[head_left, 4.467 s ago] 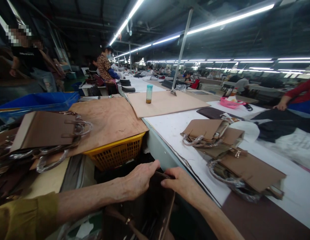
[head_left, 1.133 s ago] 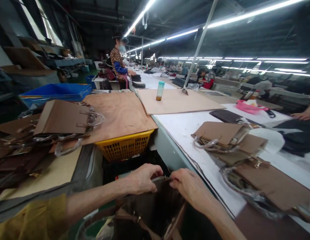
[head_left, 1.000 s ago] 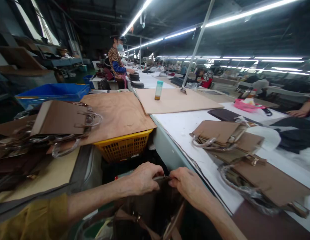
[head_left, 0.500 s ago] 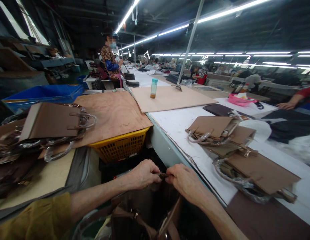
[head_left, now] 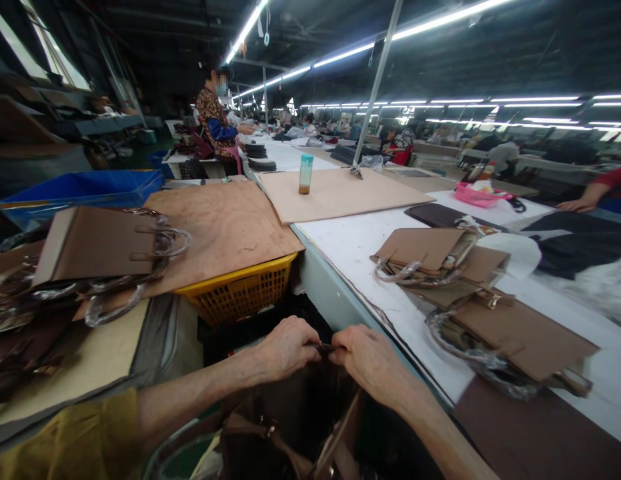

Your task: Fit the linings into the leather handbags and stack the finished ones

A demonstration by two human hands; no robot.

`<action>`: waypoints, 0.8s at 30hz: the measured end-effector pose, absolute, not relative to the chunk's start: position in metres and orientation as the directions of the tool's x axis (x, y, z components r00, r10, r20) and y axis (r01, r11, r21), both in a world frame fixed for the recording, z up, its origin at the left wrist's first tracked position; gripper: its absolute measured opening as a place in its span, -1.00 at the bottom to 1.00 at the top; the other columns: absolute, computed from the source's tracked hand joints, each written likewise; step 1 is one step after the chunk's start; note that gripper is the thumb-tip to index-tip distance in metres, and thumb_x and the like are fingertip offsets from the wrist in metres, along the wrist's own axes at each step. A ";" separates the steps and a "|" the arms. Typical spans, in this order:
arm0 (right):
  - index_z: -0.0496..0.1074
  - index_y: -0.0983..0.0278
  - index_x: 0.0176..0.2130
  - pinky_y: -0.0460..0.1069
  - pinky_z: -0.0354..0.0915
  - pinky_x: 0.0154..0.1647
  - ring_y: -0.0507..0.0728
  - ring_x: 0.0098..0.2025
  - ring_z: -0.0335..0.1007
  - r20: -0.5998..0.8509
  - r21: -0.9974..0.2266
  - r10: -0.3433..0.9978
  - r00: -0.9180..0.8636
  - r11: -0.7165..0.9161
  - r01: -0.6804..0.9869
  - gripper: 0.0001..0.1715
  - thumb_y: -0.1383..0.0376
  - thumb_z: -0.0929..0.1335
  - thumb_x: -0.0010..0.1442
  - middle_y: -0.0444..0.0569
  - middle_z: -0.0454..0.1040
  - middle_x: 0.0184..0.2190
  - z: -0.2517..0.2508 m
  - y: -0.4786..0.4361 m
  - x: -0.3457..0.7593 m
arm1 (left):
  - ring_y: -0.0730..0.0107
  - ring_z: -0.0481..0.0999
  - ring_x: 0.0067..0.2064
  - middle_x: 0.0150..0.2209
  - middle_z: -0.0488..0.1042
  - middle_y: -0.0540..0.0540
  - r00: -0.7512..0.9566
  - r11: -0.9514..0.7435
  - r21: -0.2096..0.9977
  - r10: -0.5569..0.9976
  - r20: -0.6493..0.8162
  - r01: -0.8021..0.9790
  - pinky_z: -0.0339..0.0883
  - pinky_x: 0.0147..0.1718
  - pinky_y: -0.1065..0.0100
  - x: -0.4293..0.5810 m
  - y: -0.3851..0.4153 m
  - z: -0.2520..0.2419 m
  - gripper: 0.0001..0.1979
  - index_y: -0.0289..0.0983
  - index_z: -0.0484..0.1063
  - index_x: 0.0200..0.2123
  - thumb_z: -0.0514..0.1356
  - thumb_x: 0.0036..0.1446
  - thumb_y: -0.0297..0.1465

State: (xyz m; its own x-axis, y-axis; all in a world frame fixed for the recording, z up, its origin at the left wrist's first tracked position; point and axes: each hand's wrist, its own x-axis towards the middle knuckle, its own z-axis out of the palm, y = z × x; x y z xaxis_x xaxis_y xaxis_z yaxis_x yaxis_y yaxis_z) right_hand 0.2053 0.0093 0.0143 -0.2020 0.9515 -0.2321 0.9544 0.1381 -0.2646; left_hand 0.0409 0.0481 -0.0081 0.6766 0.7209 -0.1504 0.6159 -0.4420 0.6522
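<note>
Both hands pinch the upper edge of a brown handbag (head_left: 290, 413) at the bottom centre, close to my body. My left hand (head_left: 289, 347) grips the edge between thumb and fingers. A short way to its right, my right hand (head_left: 363, 357) holds the same edge, its fingers closed. Only a narrow strip of the edge shows between the fingertips. Below them the bag lies in shadow, with its straps and small metal fittings towards me and a plastic-wrapped handle (head_left: 165, 437) at the left.
Brown handbags (head_left: 527, 333) lie on the white table at right; more handbags (head_left: 103, 243) are piled at left. A yellow basket (head_left: 240, 290) sits under a brown board (head_left: 220, 213). A bottle (head_left: 305, 175) stands on the far board. A co-worker (head_left: 217, 123) stands beyond; another person's hand (head_left: 577, 203) is at right.
My hands keep their pinch on the bag's edge and have hardly moved. The view has shifted slightly. The standing co-worker's arms now reach further forward over the table.
</note>
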 end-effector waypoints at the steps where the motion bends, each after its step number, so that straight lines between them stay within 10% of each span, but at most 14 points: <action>1: 0.43 0.24 -0.55 -0.06 -0.06 -0.47 0.08 -0.40 0.30 -0.233 -0.263 0.951 -0.203 0.139 0.955 -0.81 0.29 0.31 0.06 -0.12 0.40 -0.55 0.014 0.009 0.206 | 0.47 0.30 -0.51 -0.63 0.35 0.03 0.676 -0.438 0.657 0.721 -0.151 0.614 0.10 -0.51 0.50 0.041 0.048 -0.008 -0.82 -0.33 0.52 -0.50 0.12 -0.06 -0.43; 16: 0.41 0.25 -0.25 -0.06 0.07 -0.38 0.14 -0.26 0.37 -0.303 -0.353 0.906 -0.296 0.181 0.918 -0.73 0.31 0.39 -0.05 -0.04 0.50 -0.32 0.020 0.016 0.187 | 0.47 0.28 -0.48 -0.58 0.39 0.04 0.726 -0.402 0.742 0.667 -0.164 0.537 0.12 -0.48 0.50 0.045 0.049 -0.001 -0.83 -0.33 0.42 -0.60 0.04 -0.14 -0.53; 24: 0.47 0.25 -0.40 -0.08 0.06 -0.35 0.10 -0.28 0.32 -0.309 -0.442 0.899 -0.310 0.153 0.884 -0.83 0.38 0.29 -0.02 -0.09 0.46 -0.42 0.010 0.015 0.205 | 0.39 0.33 -0.37 -0.39 0.42 0.05 0.598 -0.228 0.724 0.741 -0.305 0.651 0.13 -0.47 0.49 -0.003 0.015 0.015 -0.66 -0.23 0.36 -0.20 0.11 -0.15 -0.44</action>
State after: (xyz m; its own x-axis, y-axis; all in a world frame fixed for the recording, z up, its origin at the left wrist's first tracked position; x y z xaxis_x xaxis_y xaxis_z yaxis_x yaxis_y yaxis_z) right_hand 0.2046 0.0155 0.0096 -0.3104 0.8991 -0.3087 0.8838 0.1533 -0.4420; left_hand -0.0030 0.0147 0.0151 0.5980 0.7413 -0.3047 0.6515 -0.2281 0.7236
